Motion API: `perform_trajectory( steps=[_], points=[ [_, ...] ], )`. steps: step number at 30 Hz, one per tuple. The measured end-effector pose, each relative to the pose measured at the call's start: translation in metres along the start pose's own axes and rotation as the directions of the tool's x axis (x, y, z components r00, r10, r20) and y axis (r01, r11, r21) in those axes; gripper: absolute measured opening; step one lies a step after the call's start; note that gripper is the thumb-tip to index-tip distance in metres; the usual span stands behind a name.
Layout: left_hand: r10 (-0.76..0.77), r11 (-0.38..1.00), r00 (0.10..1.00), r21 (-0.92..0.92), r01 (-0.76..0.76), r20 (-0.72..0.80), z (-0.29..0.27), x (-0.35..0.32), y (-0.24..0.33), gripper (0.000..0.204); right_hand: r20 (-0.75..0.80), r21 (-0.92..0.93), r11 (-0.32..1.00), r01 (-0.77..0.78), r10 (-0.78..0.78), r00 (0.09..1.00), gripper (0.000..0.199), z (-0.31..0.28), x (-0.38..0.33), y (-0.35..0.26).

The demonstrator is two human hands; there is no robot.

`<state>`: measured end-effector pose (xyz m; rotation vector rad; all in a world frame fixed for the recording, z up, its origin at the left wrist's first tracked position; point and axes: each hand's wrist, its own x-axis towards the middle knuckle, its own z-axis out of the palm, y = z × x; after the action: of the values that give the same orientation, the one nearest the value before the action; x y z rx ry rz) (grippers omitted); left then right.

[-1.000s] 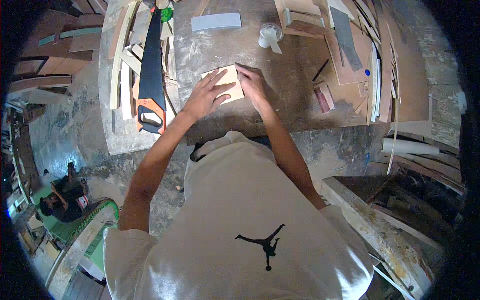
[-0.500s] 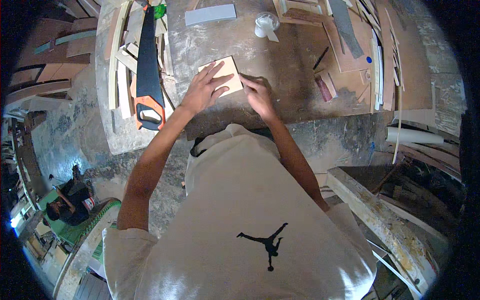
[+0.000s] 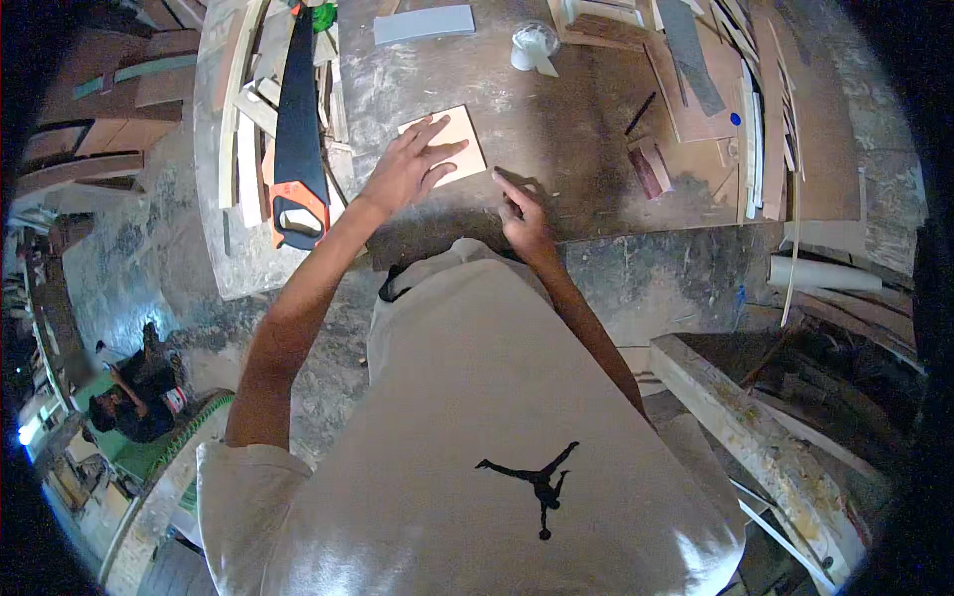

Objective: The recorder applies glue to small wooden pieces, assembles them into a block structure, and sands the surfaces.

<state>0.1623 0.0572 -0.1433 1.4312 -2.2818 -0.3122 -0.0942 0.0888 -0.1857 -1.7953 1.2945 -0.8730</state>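
Observation:
A square, pale wooden board [image 3: 459, 127] lies flat on the worktable, slightly turned. My left hand [image 3: 405, 164] rests on its left part with fingers spread, pressing it from above. Just off the board's lower right corner is my right hand [image 3: 525, 221], apart from the board. Its index finger points toward that corner while the other fingers are partly curled, and I see nothing in it. A hand saw [image 3: 298, 129] with a black blade and an orange and black handle lies to the left on wooden strips.
The brown worktable [image 3: 596, 119] carries a grey-blue rectangular piece [image 3: 424, 24], a white plastic cup [image 3: 533, 46] with a flat stick, a dark pencil-like stick [image 3: 640, 114] and a dark red block [image 3: 649, 168]. Wood strips [image 3: 752, 129] line the right edge. A person [image 3: 139, 402] reclines at lower left.
My right hand has drawn away from the board's right edge, toward me and to the right. My left hand stays spread on the board.

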Motion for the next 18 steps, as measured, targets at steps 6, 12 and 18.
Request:
perform_trajectory(
  steps=[6, 12, 18],
  points=[
    [0.08, 0.996, 0.992, 0.038, -0.084, 0.098, -0.006, 0.004, -0.013, 0.047, 0.075, 0.007, 1.0, -0.013, 0.012, 0.997, 0.056, -0.007, 0.007, -0.018],
    [0.07, 0.997, 0.945, 0.004, -0.076, 0.319, -0.011, 0.02, -0.019, 0.056, 0.077, -0.224, 0.946, 0.237, -0.225, 0.971, 0.057, -0.004, 0.005, -0.031],
    [0.101, 0.994, 0.938, 0.009, -0.11, 0.331, -0.004, 0.022, -0.033, 0.061, 0.334, -0.554, 0.701, 0.449, -0.307, 0.891, 0.054, 0.001, 0.002, -0.049]
  ],
)
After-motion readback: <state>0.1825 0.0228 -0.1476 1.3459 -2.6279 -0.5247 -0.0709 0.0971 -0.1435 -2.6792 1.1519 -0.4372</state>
